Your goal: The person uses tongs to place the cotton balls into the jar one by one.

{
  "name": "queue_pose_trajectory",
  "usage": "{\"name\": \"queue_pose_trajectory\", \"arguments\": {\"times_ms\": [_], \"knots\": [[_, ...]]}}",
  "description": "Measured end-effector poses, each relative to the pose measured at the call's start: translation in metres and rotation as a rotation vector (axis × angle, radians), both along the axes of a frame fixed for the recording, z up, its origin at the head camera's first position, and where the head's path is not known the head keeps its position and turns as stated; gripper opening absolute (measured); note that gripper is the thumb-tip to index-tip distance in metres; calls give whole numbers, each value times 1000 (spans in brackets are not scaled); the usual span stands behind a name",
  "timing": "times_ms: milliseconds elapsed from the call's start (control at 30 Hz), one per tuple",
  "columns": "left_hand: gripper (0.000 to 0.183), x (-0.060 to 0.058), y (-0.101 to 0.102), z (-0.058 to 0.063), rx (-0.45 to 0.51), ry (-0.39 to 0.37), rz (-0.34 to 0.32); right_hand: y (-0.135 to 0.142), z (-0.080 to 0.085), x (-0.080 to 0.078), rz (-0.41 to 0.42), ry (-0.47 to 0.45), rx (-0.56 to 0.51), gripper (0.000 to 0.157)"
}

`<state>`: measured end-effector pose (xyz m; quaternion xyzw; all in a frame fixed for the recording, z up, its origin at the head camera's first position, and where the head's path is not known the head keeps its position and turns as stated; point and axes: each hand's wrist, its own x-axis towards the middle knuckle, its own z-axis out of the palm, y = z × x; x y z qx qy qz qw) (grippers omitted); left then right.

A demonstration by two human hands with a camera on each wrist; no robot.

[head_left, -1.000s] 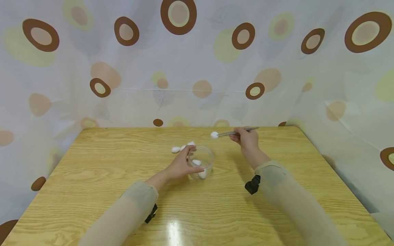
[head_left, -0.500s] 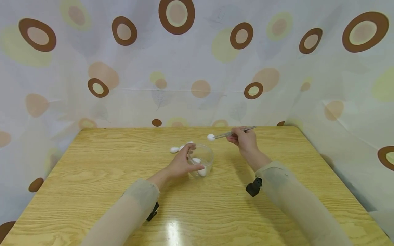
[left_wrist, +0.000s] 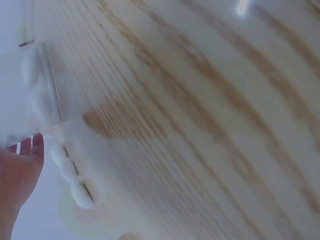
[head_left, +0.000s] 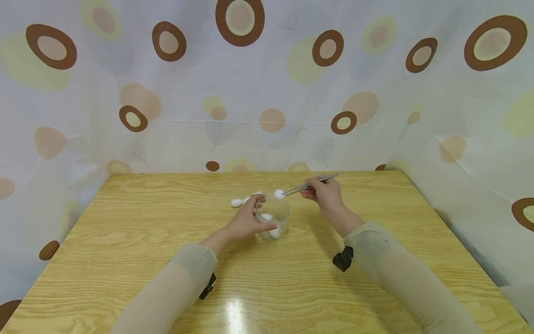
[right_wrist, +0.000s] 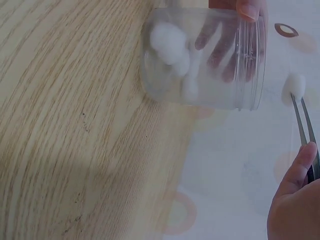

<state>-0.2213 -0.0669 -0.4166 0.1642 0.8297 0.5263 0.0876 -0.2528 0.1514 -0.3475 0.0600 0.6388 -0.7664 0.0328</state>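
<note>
My left hand (head_left: 244,222) grips a clear plastic jar (right_wrist: 215,95), thumb on the near side and fingers round the far side. White cotton balls (right_wrist: 167,42) lie at the jar's bottom. In my right hand (head_left: 327,197) a pair of metal tweezers (head_left: 310,184) is pinched, slanting down to the left. A cotton ball (head_left: 279,194) sits between the tweezers' tips, at the jar's far rim in the head view. In the right wrist view that held cotton ball (right_wrist: 296,85) is beyond the open mouth, apart from it. The jar stands upright on the table.
Several loose cotton balls (left_wrist: 70,170) lie in a row on the wooden table (head_left: 146,232), behind and left of the jar. My left fingers partly hide them in the head view. A patterned curtain (head_left: 187,93) hangs along the table's back and sides.
My right hand has moved left and slightly down, bringing the tweezers and their cotton ball from the jar's right to its far rim. My left hand keeps its hold on the jar.
</note>
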Motion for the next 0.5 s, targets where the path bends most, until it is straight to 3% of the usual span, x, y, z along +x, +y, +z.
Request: {"name": "queue_pose_trajectory", "arguments": {"times_ms": [500], "knots": [[86,2,0,3,-2,-24,-5,-2,-3,3,14,1,84,9]]}}
